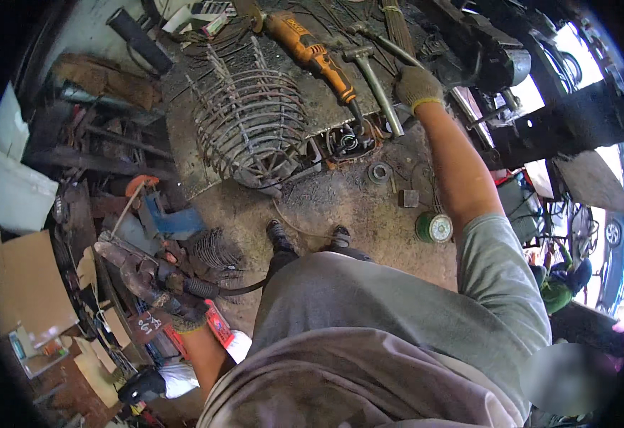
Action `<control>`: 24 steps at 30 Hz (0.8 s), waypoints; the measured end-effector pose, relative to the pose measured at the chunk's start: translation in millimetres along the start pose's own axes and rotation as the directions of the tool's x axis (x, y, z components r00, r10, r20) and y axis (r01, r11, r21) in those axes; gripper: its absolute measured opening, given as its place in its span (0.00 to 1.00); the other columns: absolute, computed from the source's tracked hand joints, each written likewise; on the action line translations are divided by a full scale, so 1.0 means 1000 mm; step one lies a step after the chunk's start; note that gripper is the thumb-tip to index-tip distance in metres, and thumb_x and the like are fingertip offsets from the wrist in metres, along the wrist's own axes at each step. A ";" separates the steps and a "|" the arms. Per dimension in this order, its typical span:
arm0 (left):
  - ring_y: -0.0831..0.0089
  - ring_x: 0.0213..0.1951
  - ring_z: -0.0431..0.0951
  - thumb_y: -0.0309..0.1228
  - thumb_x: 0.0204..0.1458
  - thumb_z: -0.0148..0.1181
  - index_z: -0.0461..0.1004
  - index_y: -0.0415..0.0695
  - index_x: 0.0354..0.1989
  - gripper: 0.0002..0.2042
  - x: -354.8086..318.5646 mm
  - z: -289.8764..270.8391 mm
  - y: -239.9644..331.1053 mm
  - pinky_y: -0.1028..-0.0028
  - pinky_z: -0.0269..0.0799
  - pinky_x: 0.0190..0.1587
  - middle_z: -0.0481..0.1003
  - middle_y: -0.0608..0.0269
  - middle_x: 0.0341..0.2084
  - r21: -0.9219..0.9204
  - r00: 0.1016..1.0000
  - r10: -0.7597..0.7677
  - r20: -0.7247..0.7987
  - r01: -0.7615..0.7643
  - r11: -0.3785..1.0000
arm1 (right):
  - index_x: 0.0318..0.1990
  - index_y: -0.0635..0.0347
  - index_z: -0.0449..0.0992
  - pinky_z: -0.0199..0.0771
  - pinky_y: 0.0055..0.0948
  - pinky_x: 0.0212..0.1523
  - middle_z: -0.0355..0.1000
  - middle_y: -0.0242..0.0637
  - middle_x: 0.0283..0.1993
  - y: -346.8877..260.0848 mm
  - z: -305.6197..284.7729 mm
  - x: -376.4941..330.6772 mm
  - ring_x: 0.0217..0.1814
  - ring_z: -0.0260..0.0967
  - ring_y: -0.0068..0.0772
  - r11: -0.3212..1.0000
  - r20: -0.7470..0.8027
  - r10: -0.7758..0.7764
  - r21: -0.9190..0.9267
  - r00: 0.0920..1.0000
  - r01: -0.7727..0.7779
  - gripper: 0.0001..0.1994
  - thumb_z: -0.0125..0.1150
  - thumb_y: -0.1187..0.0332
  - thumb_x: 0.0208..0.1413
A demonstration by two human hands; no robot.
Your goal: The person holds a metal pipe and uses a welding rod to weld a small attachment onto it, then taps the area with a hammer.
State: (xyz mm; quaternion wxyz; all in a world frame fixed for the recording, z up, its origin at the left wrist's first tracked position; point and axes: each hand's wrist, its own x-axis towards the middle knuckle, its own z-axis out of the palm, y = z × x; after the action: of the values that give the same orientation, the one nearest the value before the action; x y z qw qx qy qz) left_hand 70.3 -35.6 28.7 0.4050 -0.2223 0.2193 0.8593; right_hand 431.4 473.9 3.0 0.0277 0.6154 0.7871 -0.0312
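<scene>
My right hand, in a knitted glove with a yellow cuff, is closed round the handle end of a hammer at the far side of the worktable. A second hammer with a metal handle lies beside it. At the lower left my left hand, also gloved, is closed on what looks like a welding electrode holder. A thin rod sticks up from it, and a black cable trails off right. The left fingers are partly hidden. Left of the hammers stands a cage of bent metal rods.
An orange angle grinder lies between the cage and the hammers. On the floor are a green-rimmed spool, a metal ring and a small block. A blue vise-like tool stands at left. Another person is at far right.
</scene>
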 end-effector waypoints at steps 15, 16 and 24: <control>0.65 0.42 0.72 0.52 0.54 0.63 0.68 0.53 0.55 0.25 -0.013 -0.065 0.013 0.62 0.74 0.47 0.71 0.65 0.41 0.590 0.811 0.340 0.477 -0.582 0.560 | 0.56 0.57 0.78 0.70 0.45 0.60 0.72 0.60 0.57 0.065 -0.044 0.016 0.60 0.70 0.59 0.949 -0.202 0.059 0.317 0.978 0.008 0.26 0.52 0.48 0.59; 0.64 0.40 0.73 0.52 0.55 0.62 0.67 0.51 0.55 0.25 -0.013 -0.074 0.018 0.60 0.74 0.46 0.71 0.64 0.40 0.580 0.802 0.370 0.468 -0.595 0.557 | 0.56 0.57 0.78 0.70 0.45 0.60 0.72 0.60 0.57 0.061 -0.052 -0.002 0.60 0.70 0.59 0.951 -0.206 0.059 0.310 0.977 0.008 0.26 0.52 0.48 0.59; 0.53 0.29 0.77 0.50 0.56 0.60 0.63 0.43 0.58 0.29 -0.020 -0.055 0.033 0.39 0.77 0.39 0.73 0.54 0.35 0.484 0.890 -0.151 0.431 -0.087 0.871 | 0.57 0.62 0.75 0.69 0.22 0.39 0.72 0.31 0.36 0.048 -0.003 -0.182 0.36 0.67 0.20 0.381 -0.146 0.194 0.922 0.970 0.063 0.20 0.48 0.57 0.70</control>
State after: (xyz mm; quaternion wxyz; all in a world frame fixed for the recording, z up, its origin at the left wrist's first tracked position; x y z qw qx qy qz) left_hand 66.8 -97.1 1.6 0.5025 0.0915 0.3252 0.7958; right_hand 522.3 310.0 20.4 -0.4085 0.5568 0.6090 -0.3900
